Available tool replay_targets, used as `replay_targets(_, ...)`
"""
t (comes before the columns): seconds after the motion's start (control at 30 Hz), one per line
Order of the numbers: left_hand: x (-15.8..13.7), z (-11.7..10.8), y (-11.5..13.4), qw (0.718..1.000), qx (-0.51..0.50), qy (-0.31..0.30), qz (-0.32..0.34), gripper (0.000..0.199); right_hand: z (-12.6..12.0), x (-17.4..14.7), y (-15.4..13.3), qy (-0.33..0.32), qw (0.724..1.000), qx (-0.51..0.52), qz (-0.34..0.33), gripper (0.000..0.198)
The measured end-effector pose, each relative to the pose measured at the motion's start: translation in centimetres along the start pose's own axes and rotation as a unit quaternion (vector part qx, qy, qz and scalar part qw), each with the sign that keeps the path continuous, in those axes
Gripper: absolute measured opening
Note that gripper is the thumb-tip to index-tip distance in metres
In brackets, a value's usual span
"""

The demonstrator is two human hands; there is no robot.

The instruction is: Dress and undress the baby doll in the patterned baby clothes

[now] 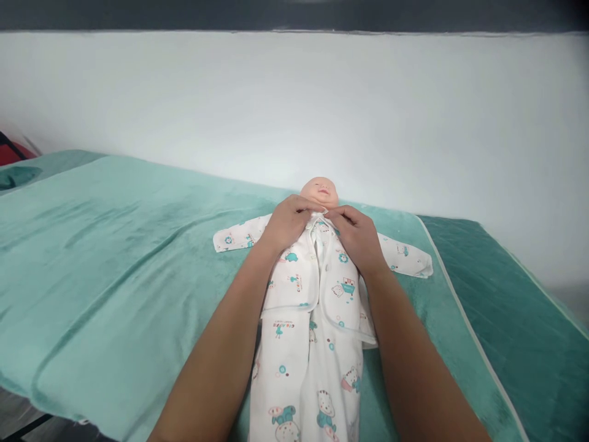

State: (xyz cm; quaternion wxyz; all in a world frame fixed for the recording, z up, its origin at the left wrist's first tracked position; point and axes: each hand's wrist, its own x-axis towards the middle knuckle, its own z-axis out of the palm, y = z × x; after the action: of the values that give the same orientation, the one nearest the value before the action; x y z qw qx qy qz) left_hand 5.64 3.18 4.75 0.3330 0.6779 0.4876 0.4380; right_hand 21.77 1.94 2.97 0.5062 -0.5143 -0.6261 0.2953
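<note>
A baby doll [321, 189] lies on its back, its head toward the wall. It wears a white printed jacket [294, 279] with sleeves spread to both sides, and matching printed trousers [281, 380] below. At the collar, my left hand [291, 220] pinches the left front edge near the doll's chin. My right hand [355, 233] has its fingers closed on the collar's right side, close to the left fingertips. Below the neck the jacket fronts part slightly. My fingers partly cover the fastening at the neck.
A light green blanket [115, 245] lies under the doll, with a long crease on the left. Darker green quilted bedding [515, 319] shows at the right. A white wall [294, 104] rises directly behind the doll's head. Something red [11, 153] stands at the far left.
</note>
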Motion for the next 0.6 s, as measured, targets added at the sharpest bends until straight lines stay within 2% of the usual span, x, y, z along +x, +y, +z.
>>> replay_targets(0.23,0.05,0.11,-0.44,1.000,0.012,0.019,-0.006,0.031,0.04,-0.22,-0.13,0.027,1.000,-0.015,0.000,0.022)
replay_targets(0.43,0.04,0.25,-0.82,0.998,0.037,0.031,0.045,0.037,0.17,-0.28,-0.13,0.038,0.999,-0.005,0.004,0.028)
replay_targets(0.6,-0.13,0.29,-0.55,0.999,0.029,0.037,0.022,0.036,0.25,-0.35,-0.34,0.047,0.999,-0.017,0.013,0.029)
